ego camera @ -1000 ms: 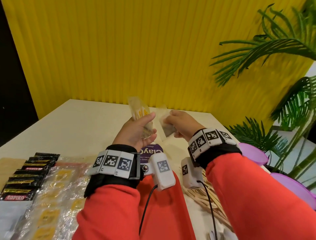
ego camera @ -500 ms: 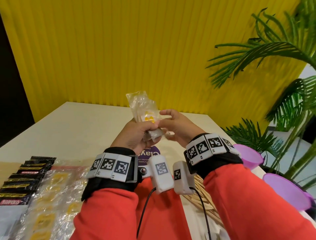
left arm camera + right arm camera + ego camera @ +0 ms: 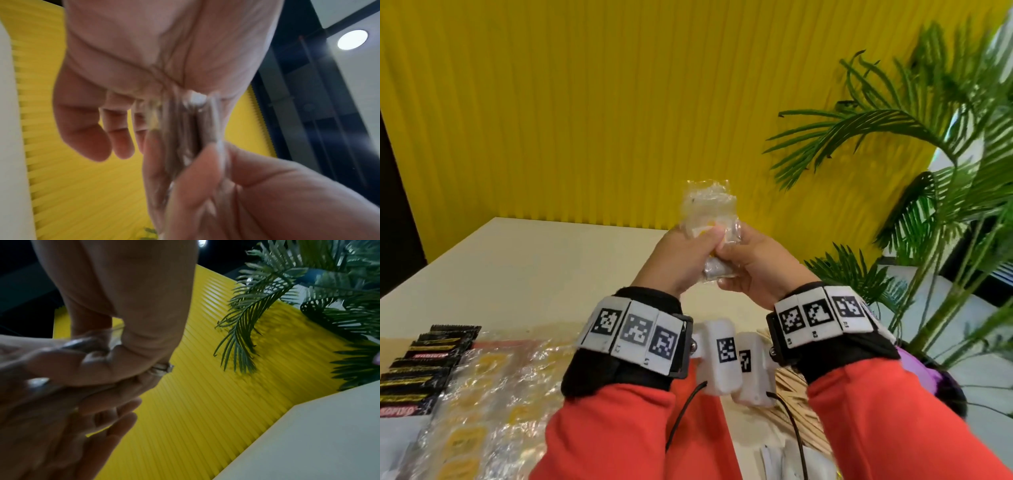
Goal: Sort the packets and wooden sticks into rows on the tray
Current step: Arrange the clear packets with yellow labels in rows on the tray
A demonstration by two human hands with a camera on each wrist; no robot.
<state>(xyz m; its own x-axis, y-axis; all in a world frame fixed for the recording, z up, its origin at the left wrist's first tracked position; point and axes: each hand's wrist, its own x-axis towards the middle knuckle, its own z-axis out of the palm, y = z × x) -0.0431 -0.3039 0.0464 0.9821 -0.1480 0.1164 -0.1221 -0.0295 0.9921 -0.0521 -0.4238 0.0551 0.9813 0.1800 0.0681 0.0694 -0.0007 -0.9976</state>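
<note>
A: Hands?
B: Both up over the table [image 3: 524,267], pressed close. Left hand [image 3: 674,263] grips a bunch of clear packets [image 3: 707,205], thumb curled across the front. Right hand [image 3: 753,270] pinches the same bunch from the other side, lower end.
A: Packets upright?
B: Yes, top end sticks up above the fingers, yellow print showing thru the plastic. Left wrist view: packets [image 3: 185,129] seen edge-on, several layers, squeezed btw left palm and the right thumb; blurry tho.
A: Right wrist cam?
B: Crinkled plastic [image 3: 90,344] held btw both hands, ring [image 3: 162,369] on a finger. Which hand wears it, can't tell.
A: Tray?
B: Low left, tray [image 3: 390,342] edge only. On it a row of black packets [image 3: 424,370] overlapping, one after another, and beside them to the right a row of clear packets w/ yellow labels [image 3: 482,411].
A: Sticks?
B: Wooden sticks [image 3: 794,407] in a loose pile on the table, under the right wrist, partly hidden by the wrist cams. Not on the tray.
A: Else?
B: Yellow ribbed wall [image 3: 619,102] behind, palm plant [image 3: 893,137] at right. Red sleeves [image 3: 619,435].
</note>
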